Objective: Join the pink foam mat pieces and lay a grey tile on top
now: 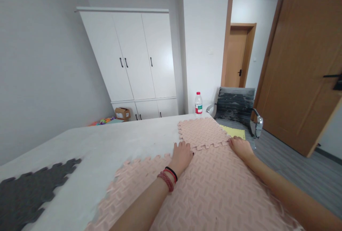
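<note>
Several pink interlocking foam mats point(213, 188) lie joined on a white table point(112, 145). A further pink mat tile point(203, 133) sits at the far end, its toothed edge meeting the others. My left hand point(182, 155) presses flat on the seam at the tile's near left corner, fingers curled down against the mat. It wears red and black bands at the wrist. My right hand point(240, 146) rests on the seam at the tile's right corner, fingers bent onto the foam. Neither hand holds anything.
A grey foam mat point(29, 192) lies at the table's left. A yellow mat point(235, 131) peeks out beyond the pink tile. A water bottle point(198, 103) stands at the far edge, a grey chair point(235, 108) behind it. White wardrobe point(136, 56), cardboard box point(122, 113), wooden door point(304, 67).
</note>
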Available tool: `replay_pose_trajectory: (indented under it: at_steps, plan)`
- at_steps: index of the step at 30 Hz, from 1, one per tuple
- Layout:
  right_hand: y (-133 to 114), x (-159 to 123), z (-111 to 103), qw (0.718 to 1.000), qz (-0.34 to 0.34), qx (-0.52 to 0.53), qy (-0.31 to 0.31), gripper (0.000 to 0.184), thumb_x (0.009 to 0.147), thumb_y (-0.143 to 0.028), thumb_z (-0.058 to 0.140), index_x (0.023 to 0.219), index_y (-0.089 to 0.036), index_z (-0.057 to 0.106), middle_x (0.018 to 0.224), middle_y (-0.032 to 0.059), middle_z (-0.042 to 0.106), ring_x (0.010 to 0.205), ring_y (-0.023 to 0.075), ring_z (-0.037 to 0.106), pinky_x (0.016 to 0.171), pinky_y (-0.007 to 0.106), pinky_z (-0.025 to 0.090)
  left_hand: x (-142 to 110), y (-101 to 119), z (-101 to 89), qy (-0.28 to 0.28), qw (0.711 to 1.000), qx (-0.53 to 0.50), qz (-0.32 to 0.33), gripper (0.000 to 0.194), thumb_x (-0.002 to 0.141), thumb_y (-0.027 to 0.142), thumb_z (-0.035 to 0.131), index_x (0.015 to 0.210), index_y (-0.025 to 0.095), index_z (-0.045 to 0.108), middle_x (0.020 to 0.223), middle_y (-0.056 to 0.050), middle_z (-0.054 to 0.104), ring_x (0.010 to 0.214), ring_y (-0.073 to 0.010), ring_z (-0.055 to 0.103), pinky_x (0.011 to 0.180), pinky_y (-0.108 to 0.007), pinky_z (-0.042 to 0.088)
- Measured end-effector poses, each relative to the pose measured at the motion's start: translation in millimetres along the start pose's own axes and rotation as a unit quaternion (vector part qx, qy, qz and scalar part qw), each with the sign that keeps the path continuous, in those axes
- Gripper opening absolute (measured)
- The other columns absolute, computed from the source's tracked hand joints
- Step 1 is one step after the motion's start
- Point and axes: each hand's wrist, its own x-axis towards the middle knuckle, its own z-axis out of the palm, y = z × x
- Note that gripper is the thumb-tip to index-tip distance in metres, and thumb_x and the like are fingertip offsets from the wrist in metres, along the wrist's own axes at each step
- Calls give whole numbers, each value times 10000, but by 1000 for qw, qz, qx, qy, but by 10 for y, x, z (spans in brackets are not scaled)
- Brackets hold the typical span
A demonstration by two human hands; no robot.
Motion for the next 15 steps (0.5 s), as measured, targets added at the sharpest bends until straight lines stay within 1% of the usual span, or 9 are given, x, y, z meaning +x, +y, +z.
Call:
replay_pose_trajectory:
  at_steps: [2, 3, 6, 8, 10, 11, 13, 15]
  plan:
    - [-1, -7, -18, 1000, -11, -5, 7, 347, 974, -278, 305, 899, -131, 609, 919, 130, 591, 864, 247, 579, 626, 300, 421, -42, 101, 35, 4, 1000, 1, 29, 365, 849, 227, 410, 1194, 168, 512, 1240, -148, 513, 1168, -291, 443, 1016, -448, 256]
    - [-2, -10, -30, 1000, -19, -7, 11, 322, 969, -259, 312, 933, -129, 604, 937, 129, 589, 873, 247, 574, 634, 300, 418, -54, 151, 56, 2, 999, 0, 43, 410, 839, 181, 404, 1242, 183, 480, 1256, -137, 502, 1173, -278, 437, 1014, -428, 265]
    - [4, -13, -59, 998, -62, -7, 18, 251, 936, -183, 373, 1095, -162, 566, 1040, 103, 574, 924, 223, 555, 680, 285, 408, -43, 268, 122, -13, 998, -2, 63, 542, 801, 97, 398, 1335, 191, 391, 1218, -144, 520, 1107, -268, 481, 913, -382, 366]
    - [14, -10, -60, 994, -109, 2, 16, 279, 911, -157, 416, 1153, -199, 549, 1076, 78, 568, 946, 204, 547, 724, 275, 400, -11, 312, 154, -21, 998, 1, 64, 530, 796, 91, 400, 1319, 181, 414, 1162, -158, 545, 1049, -279, 511, 839, -378, 404]
    - [25, -8, -42, 989, -148, 23, 12, 301, 914, -173, 417, 1180, -219, 547, 1073, 66, 573, 951, 196, 551, 748, 272, 393, 21, 338, 165, -27, 998, 7, 62, 454, 806, 107, 407, 1248, 181, 486, 1107, -159, 569, 1022, -289, 523, 822, -392, 408]
    - [29, -9, -30, 987, -157, 35, 6, 311, 922, -189, 401, 1194, -226, 547, 1066, 65, 578, 945, 194, 558, 747, 272, 392, 32, 351, 162, -28, 998, 10, 60, 415, 815, 113, 405, 1209, 181, 516, 1092, -159, 576, 1023, -290, 522, 828, -400, 403]
    - [24, -13, -18, 987, -147, 57, -10, 333, 935, -217, 366, 1214, -237, 549, 1051, 60, 591, 924, 189, 577, 736, 271, 392, 39, 385, 141, -29, 998, 17, 54, 363, 832, 112, 391, 1153, 171, 552, 1071, -161, 590, 1036, -288, 518, 846, -406, 388]
    - [-2, -10, -36, 990, -116, 70, -26, 342, 941, -254, 348, 1205, -243, 565, 1040, 56, 606, 908, 188, 591, 738, 273, 394, 30, 441, 107, -32, 998, 24, 44, 340, 842, 104, 379, 1120, 150, 571, 1051, -169, 602, 1032, -283, 522, 847, -402, 380]
